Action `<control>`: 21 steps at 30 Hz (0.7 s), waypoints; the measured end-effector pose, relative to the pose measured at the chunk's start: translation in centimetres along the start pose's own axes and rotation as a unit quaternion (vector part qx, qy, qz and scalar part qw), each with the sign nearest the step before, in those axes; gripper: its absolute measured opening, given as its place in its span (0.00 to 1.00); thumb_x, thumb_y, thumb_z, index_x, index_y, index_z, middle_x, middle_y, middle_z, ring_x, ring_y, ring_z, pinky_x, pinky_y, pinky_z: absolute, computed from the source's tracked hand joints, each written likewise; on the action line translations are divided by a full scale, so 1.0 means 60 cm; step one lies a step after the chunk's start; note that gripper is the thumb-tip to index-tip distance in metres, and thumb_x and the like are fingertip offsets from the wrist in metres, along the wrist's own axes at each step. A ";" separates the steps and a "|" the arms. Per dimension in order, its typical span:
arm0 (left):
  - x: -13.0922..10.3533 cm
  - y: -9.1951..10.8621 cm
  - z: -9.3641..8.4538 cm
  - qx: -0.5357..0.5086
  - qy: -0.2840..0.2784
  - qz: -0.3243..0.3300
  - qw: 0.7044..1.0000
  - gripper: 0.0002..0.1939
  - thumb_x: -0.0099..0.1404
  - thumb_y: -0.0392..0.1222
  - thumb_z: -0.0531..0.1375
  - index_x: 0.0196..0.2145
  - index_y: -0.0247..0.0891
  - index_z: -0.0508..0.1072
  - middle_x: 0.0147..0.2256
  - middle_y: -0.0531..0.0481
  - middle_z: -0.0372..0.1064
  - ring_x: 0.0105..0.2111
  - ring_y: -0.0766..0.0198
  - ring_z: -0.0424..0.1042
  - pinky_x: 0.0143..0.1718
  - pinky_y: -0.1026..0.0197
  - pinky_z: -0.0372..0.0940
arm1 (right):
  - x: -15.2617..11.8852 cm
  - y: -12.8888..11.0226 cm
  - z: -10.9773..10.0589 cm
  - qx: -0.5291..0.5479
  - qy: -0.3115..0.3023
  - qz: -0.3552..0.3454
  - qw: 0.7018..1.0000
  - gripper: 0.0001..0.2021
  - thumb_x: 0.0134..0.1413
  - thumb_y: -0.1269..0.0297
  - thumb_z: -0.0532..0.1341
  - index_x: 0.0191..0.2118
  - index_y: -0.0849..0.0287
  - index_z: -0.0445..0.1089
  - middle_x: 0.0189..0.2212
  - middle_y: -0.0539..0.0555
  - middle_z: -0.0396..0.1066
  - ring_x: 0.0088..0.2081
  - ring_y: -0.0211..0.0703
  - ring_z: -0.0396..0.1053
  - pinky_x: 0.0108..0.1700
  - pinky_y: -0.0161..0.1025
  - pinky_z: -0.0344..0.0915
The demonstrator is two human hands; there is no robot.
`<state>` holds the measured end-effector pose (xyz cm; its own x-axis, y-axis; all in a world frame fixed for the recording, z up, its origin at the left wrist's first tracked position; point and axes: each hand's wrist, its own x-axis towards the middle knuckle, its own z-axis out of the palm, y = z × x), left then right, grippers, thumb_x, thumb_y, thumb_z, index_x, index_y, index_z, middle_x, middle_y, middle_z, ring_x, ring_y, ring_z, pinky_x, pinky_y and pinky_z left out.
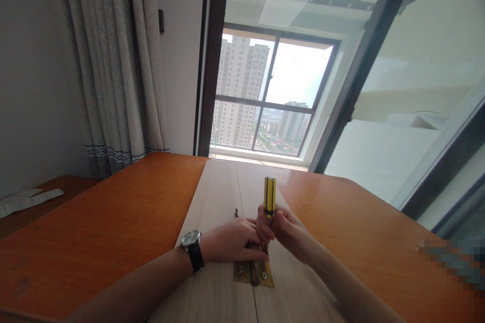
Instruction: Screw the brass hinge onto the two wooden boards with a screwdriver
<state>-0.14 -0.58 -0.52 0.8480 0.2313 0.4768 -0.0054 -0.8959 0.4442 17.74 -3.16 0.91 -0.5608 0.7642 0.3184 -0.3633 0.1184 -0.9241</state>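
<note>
A screwdriver with a yellow and black handle stands upright, handle up. My right hand has its fingers wrapped round the lower end of that handle. Beside it, my left hand rests low over the boards with thumb and fingers pinched near the screwdriver's tip; whatever they hold is hidden. Below the hands lies a brass-coloured hinge, partly covered by my left hand, with screws showing in its leaves. It spans the seam between two pale wood boards. A small screw is on the boards just beyond my left hand.
The boards lie on an orange-brown wooden table. A wristwatch is on my left wrist. White strips lie on a lower surface at far left. A grey curtain and a dark-framed window stand beyond the table.
</note>
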 end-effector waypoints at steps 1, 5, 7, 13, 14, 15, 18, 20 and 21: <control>0.000 0.001 0.000 -0.001 0.002 0.000 1.000 0.08 0.65 0.39 0.62 0.28 0.35 0.74 0.37 0.45 0.76 0.43 0.60 0.73 0.51 0.63 0.65 | 0.000 0.000 0.000 -0.009 0.001 0.001 1.000 0.20 0.56 0.47 0.63 0.37 0.62 0.70 0.19 0.46 0.62 0.23 0.37 0.62 0.30 0.35 0.60; 0.000 0.002 0.002 0.007 0.008 -0.002 1.000 0.09 0.64 0.38 0.63 0.26 0.35 0.72 0.34 0.46 0.75 0.40 0.61 0.73 0.48 0.64 0.65 | 0.000 -0.002 0.000 -0.041 0.007 0.003 0.999 0.20 0.56 0.47 0.64 0.35 0.63 0.70 0.18 0.47 0.64 0.22 0.37 0.63 0.29 0.35 0.61; 0.000 0.001 0.004 0.014 0.009 -0.005 1.000 0.09 0.64 0.38 0.63 0.26 0.35 0.72 0.33 0.47 0.75 0.38 0.62 0.73 0.47 0.63 0.66 | -0.001 -0.003 -0.001 -0.071 0.017 -0.005 0.997 0.20 0.56 0.46 0.63 0.32 0.63 0.71 0.19 0.49 0.66 0.23 0.38 0.64 0.29 0.36 0.62; 0.001 -0.006 0.004 0.023 -0.008 -0.007 1.000 0.08 0.64 0.40 0.63 0.28 0.36 0.74 0.34 0.47 0.75 0.40 0.60 0.71 0.49 0.61 0.64 | -0.009 -0.012 0.000 -0.329 0.094 -0.084 0.936 0.17 0.64 0.52 0.56 0.39 0.61 0.74 0.23 0.52 0.72 0.26 0.42 0.69 0.36 0.40 0.65; 0.002 -0.007 0.003 0.027 -0.012 -0.004 1.000 0.08 0.65 0.41 0.63 0.29 0.37 0.74 0.33 0.47 0.74 0.40 0.60 0.71 0.49 0.61 0.64 | -0.010 -0.014 0.002 -0.371 0.099 -0.101 0.918 0.17 0.65 0.53 0.55 0.39 0.60 0.75 0.25 0.52 0.72 0.28 0.43 0.70 0.37 0.40 0.65; 0.002 -0.007 0.003 0.031 -0.014 -0.004 0.999 0.09 0.65 0.42 0.62 0.29 0.36 0.75 0.32 0.48 0.73 0.39 0.60 0.71 0.47 0.61 0.65 | -0.011 -0.016 0.003 -0.404 0.099 -0.117 0.902 0.17 0.66 0.54 0.54 0.40 0.59 0.75 0.26 0.53 0.73 0.30 0.44 0.70 0.38 0.40 0.65; 0.003 -0.006 0.002 0.039 -0.017 -0.013 0.999 0.11 0.65 0.44 0.62 0.27 0.36 0.74 0.29 0.49 0.71 0.37 0.61 0.70 0.44 0.62 0.65 | -0.014 -0.018 0.006 -0.451 0.089 -0.158 0.874 0.17 0.68 0.57 0.50 0.43 0.58 0.75 0.28 0.54 0.72 0.32 0.45 0.70 0.37 0.40 0.65; 0.002 -0.003 0.001 0.035 -0.018 -0.027 0.999 0.10 0.65 0.44 0.62 0.28 0.36 0.74 0.28 0.50 0.70 0.37 0.61 0.70 0.43 0.62 0.64 | -0.016 -0.015 0.006 -0.466 0.097 -0.182 0.860 0.17 0.68 0.58 0.50 0.44 0.58 0.74 0.27 0.53 0.70 0.30 0.45 0.69 0.35 0.39 0.65; 0.002 -0.002 0.001 0.033 -0.018 -0.036 0.999 0.09 0.65 0.43 0.62 0.29 0.37 0.74 0.27 0.50 0.70 0.37 0.61 0.70 0.43 0.62 0.64 | -0.017 -0.014 0.005 -0.474 0.103 -0.193 0.853 0.16 0.67 0.59 0.50 0.45 0.58 0.73 0.27 0.53 0.70 0.30 0.45 0.68 0.34 0.39 0.64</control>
<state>0.01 -0.48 -0.55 0.8640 0.2821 0.4171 0.0891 -0.9008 0.4249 18.39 -4.26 1.41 -0.3580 0.6350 0.6846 0.3278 0.7720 -0.5446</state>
